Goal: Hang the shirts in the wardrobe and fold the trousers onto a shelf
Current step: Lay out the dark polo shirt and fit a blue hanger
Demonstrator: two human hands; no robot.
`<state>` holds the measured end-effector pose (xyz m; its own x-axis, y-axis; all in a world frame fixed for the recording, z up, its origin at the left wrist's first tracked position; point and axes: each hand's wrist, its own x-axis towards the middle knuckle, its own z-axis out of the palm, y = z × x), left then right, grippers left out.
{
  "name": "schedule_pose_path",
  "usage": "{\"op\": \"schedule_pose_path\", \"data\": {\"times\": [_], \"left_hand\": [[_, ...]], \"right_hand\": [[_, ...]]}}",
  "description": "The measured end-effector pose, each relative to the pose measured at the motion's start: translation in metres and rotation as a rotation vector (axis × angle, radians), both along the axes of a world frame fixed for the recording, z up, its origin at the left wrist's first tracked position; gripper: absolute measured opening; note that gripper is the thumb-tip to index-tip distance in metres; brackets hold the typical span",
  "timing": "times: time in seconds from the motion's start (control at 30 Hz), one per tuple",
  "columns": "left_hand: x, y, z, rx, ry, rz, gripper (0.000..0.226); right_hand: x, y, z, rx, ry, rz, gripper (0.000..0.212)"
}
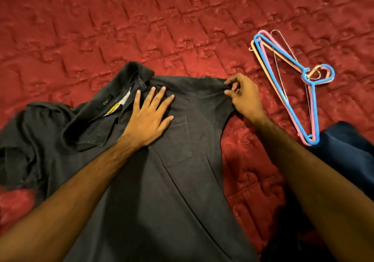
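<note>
Left hand (148,118) flat, fingers spread, pinning the dark polo shirt (162,170) on the red quilt (101,29); right hand (240,95) pinches its shoulder. Tug harder and the collar bunches. Hangers (291,83) lie beyond the right hand.

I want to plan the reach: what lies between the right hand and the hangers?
In the head view, only bare red quilted bedcover lies between the right hand and the hangers.

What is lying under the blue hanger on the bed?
Under the blue hanger lie a pink hanger, a peach hanger and a thin wire hanger, on the red quilt. Their lower ends are covered.
</note>
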<state>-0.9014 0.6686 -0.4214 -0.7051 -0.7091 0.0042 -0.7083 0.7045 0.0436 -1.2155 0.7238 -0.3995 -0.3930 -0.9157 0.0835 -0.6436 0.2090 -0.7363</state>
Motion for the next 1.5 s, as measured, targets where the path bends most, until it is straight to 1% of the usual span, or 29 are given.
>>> {"op": "schedule_pose_path", "data": {"times": [0.07, 0.13, 0.2, 0.23, 0.3, 0.37, 0.43, 0.47, 0.53, 0.57, 0.63, 0.7, 0.73, 0.77, 0.8, 0.83, 0.9, 0.97, 1.0, 1.03, 1.1, 1.13, 1.2, 1.23, 1.3, 1.37, 1.43, 1.5], "left_hand": [[-0.006, -0.001, 0.001, 0.019, -0.005, -0.034, 0.065], [-0.009, -0.001, 0.000, 0.016, -0.020, -0.071, 0.068], [-0.010, -0.001, -0.003, 0.022, -0.032, -0.057, 0.070], [-0.010, -0.001, -0.003, 0.021, -0.034, -0.040, 0.071], [-0.012, 0.001, -0.003, -0.003, -0.021, -0.023, 0.068], [-0.017, 0.004, -0.001, -0.049, 0.031, -0.101, 0.061], [-0.030, 0.009, 0.004, -0.085, 0.085, -0.301, 0.056], [-0.040, 0.013, 0.006, -0.071, 0.090, -0.414, 0.055], [-0.065, 0.026, 0.004, -0.021, 0.062, -0.590, 0.052], [-0.078, 0.030, 0.001, -0.015, 0.049, -0.640, 0.050], [-0.100, 0.031, 0.004, -0.012, 0.050, -0.701, 0.041], [-0.116, 0.025, 0.013, -0.029, 0.049, -0.765, 0.034], [-0.121, 0.020, 0.019, -0.059, 0.038, -0.798, 0.030], [-0.125, 0.017, 0.024, -0.102, 0.028, -0.815, 0.026], [-0.128, 0.015, 0.028, -0.146, 0.020, -0.797, 0.022], [-0.129, 0.013, 0.031, -0.180, 0.013, -0.735, 0.021], [-0.128, 0.009, 0.033, -0.172, -0.003, -0.496, 0.022], [-0.126, 0.014, 0.030, -0.094, 0.000, -0.243, 0.025], [-0.124, 0.019, 0.028, -0.071, 0.012, -0.173, 0.026], [-0.123, 0.026, 0.027, -0.056, 0.030, -0.134, 0.027], [-0.120, 0.043, 0.021, -0.022, 0.079, -0.115, 0.031], [-0.117, 0.054, 0.017, -0.003, 0.102, -0.117, 0.037], [-0.108, 0.073, 0.011, 0.021, 0.116, -0.131, 0.055], [-0.103, 0.081, 0.010, 0.013, 0.099, -0.142, 0.063], [-0.087, 0.111, 0.007, -0.041, 0.046, -0.150, 0.070], [-0.075, 0.134, 0.008, -0.003, 0.024, -0.139, 0.072], [-0.053, 0.175, 0.015, 0.066, 0.087, -0.107, 0.072], [-0.026, 0.223, 0.026, 0.069, 0.204, -0.085, 0.064]], "right_hand": [[-0.005, -0.005, 0.002, -0.068, 0.132, 0.077, 0.024], [-0.011, -0.018, 0.004, -0.071, 0.254, 0.205, 0.022], [-0.018, -0.033, 0.002, -0.026, 0.320, 0.282, 0.022], [-0.021, -0.037, -0.002, -0.016, 0.312, 0.280, 0.023], [-0.020, -0.038, -0.011, -0.025, 0.233, 0.197, 0.025], [-0.018, -0.033, -0.018, -0.059, 0.103, 0.055, 0.029], [-0.016, -0.024, -0.019, -0.088, -0.045, -0.066, 0.038], [-0.014, -0.018, -0.018, -0.102, -0.103, -0.103, 0.040], [-0.009, 0.002, -0.017, -0.121, -0.177, -0.164, 0.037], [-0.003, 0.017, -0.018, -0.119, -0.205, -0.185, 0.034], [0.011, 0.058, -0.016, -0.086, -0.265, -0.187, 0.027], [0.029, 0.110, -0.010, -0.013, -0.296, -0.132, 0.016], [0.039, 0.135, -0.006, 0.022, -0.261, -0.079, 0.012], [0.049, 0.159, -0.002, 0.060, -0.198, -0.012, 0.013], [0.060, 0.180, 0.002, 0.110, -0.131, 0.061, 0.019], [0.069, 0.200, 0.006, 0.184, -0.084, 0.127, 0.026], [0.085, 0.228, 0.015, 0.362, -0.004, 0.228, 0.041], [0.095, 0.250, 0.020, 0.492, 0.160, 0.334, 0.042], [0.099, 0.257, 0.024, 0.538, 0.225, 0.378, 0.040], [0.101, 0.263, 0.027, 0.591, 0.229, 0.396, 0.039], [0.100, 0.274, 0.024, 0.727, 0.145, 0.388, 0.042], [0.098, 0.281, 0.023, 0.802, 0.058, 0.395, 0.049], [0.096, 0.300, 0.021, 0.875, -0.177, 0.429, 0.065], [0.096, 0.310, 0.019, 0.881, -0.281, 0.421, 0.064], [0.097, 0.333, 0.024, 0.859, -0.433, 0.396, 0.045], [0.093, 0.337, 0.028, 0.858, -0.561, 0.364, 0.023], [0.089, 0.342, 0.031, 0.783, -0.611, 0.307, 0.015], [0.086, 0.346, 0.036, 0.695, -0.646, 0.229, 0.006]]}}
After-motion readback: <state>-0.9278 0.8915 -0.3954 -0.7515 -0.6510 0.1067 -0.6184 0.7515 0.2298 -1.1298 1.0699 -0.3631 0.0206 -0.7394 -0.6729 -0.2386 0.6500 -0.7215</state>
